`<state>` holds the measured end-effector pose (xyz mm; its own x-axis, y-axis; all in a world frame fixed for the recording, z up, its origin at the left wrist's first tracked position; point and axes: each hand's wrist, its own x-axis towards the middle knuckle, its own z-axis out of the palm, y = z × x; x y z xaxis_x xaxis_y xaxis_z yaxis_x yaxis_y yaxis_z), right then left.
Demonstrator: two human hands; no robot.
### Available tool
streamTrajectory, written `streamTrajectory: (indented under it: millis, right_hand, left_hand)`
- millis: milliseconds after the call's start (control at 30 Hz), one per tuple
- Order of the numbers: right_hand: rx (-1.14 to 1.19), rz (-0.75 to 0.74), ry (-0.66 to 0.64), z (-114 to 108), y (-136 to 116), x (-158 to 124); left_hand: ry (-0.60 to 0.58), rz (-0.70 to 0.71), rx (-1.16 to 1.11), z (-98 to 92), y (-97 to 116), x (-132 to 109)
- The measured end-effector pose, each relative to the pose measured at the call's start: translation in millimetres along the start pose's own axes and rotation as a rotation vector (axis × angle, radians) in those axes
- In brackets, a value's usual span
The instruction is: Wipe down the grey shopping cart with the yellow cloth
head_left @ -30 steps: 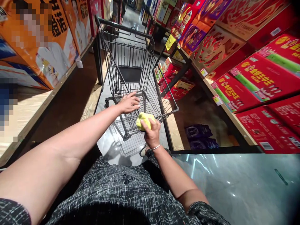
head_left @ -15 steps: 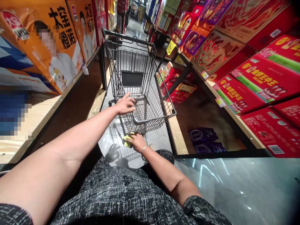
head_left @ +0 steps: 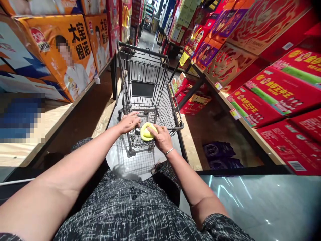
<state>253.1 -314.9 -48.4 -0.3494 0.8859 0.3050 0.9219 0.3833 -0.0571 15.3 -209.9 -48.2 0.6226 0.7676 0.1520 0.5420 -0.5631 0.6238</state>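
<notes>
Right hand (head_left: 163,138) clutching yellow cloth (head_left: 144,134), left hand (head_left: 129,123) loosely spread at cart (head_left: 143,89), shelved boxes (head_left: 273,87) flanking.

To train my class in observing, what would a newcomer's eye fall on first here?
Probably the bright yellow cloth bunched in the right hand, near the middle of the view, at the near end of the black wire shopping cart. Next, perhaps, the bold red boxes stacked along the right side and the orange boxes on the left.
</notes>
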Motion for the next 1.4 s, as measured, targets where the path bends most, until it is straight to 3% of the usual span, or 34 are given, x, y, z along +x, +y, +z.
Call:
streamTrajectory:
  millis: [133,233,300,367,467,567,633,733,867,967,1067,1167,1333,1400]
  right_hand:
    - [-0.065,0.255,0.048,-24.3,74.4,-23.5]
    - [-0.08,0.457,0.176,-30.2,100.1,-34.5]
    - [-0.043,0.509,0.198,-22.9,89.5,-31.8]
    - [0.023,0.486,0.145,-11.6,62.4,-21.4]
    - [0.226,0.319,0.066,0.2,17.8,1.3]
    - [0.59,0.22,0.08,1.6,-5.5,22.1]
    - [0.821,0.271,0.131,-0.1,-8.8,31.9]
    - [1.038,0.379,0.198,-3.1,-8.4,40.5]
    - [1.272,0.485,0.282,-5.0,-14.1,44.4]
    - [1.41,0.608,0.365,-4.6,-19.8,44.3]
    - [1.485,0.732,0.472,-5.5,-24.2,42.9]
    - [1.587,0.71,0.47,-8.8,-29.1,40.8]
    - [1.732,0.657,0.27,-11.9,-22.4,35.9]
    - [1.595,0.666,0.345,-12.8,-9.7,33.5]
  left_hand:
    - [-0.013,0.054,-0.054,-1.4,-6.8,2.5]
    - [-0.002,0.064,-0.069,-0.6,-7.0,1.3]
    - [0.005,0.036,-0.074,-0.6,-6.2,-0.3]
    - [0.0,-0.016,-0.074,-2.1,-5.3,-2.0]
    - [-0.017,-0.089,-0.06,-7.0,-2.2,-5.3]
    - [0.006,-0.15,-0.005,-11.2,8.5,-11.2]
    - [0.064,-0.153,0.054,-10.3,21.4,-15.7]
    - [0.155,-0.026,0.144,-1.6,43.8,-18.3]
    - [0.145,0.071,0.19,16.6,63.5,-11.9]
    - [0.155,0.076,0.104,25.6,69.1,-7.9]
    - [0.279,0.155,-0.096,31.3,75.3,-9.7]
    - [0.364,0.273,-0.115,41.4,88.1,-15.8]
    - [0.219,0.359,0.116,52.5,107.8,-29.6]
    - [0.104,0.449,0.069,43.8,103.9,-33.4]
